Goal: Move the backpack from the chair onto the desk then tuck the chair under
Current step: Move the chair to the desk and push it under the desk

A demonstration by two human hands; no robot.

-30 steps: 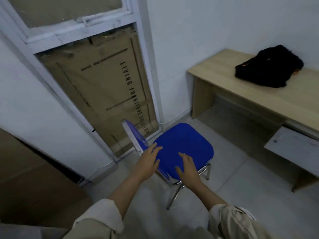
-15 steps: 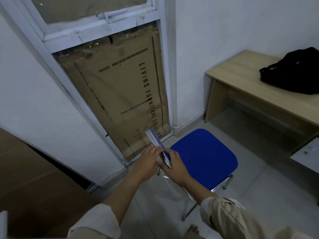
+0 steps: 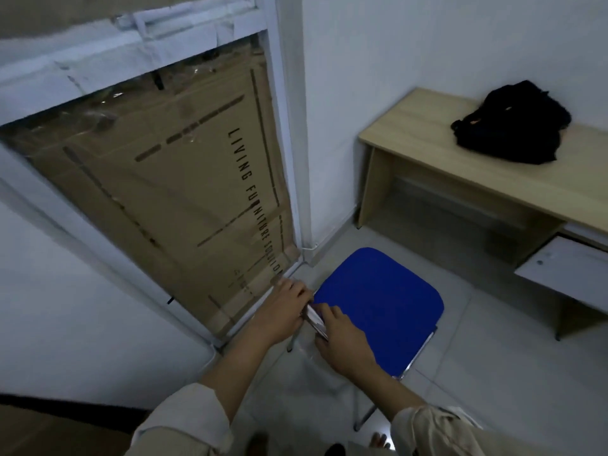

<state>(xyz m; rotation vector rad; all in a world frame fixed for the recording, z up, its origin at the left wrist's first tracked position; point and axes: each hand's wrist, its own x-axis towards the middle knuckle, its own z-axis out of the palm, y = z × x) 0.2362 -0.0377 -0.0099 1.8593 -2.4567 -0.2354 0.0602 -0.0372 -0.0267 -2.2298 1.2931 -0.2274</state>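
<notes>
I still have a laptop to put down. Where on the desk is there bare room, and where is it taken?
The desk top is bare from its left end up to the black backpack, and along the front edge to the right of the backpack. The back, against the wall, is taken by the backpack. The blue chair seat is bare too, but both hands grip its backrest.

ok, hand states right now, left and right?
Left hand: closed on the chair back.
Right hand: closed on the chair back, from the seat side.
</notes>
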